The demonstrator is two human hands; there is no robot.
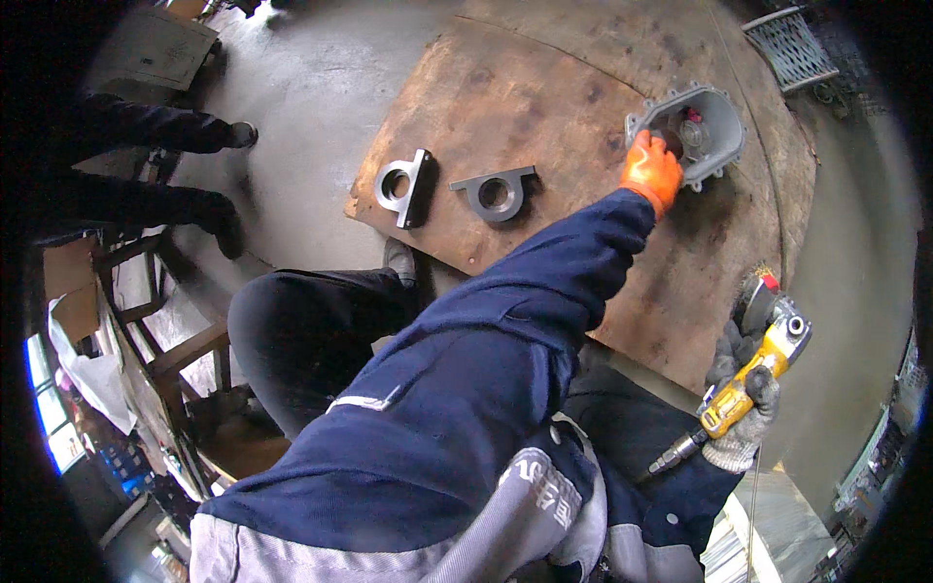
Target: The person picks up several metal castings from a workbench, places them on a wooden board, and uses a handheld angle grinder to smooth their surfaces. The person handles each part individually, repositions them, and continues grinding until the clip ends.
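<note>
From the head view I see my left hand [649,171], orange-gloved, gripping the rim of the grey housing [702,124] on the rusty plate [544,107]. My right hand [743,408] is closed around the yellow grinder [763,364], well apart, lower right.

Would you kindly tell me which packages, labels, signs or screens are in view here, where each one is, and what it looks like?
Cardboard sheet: far left, propped by a wooden frame, flat and brown.
White bag: left, below the cardboard, crumpled.
Jacket badge: lower centre on the grey part of the person's blue jacket, pale lettering.
Grinder: right hand, yellow body; any label is too small to make out.
No screens or signs visible.
</note>
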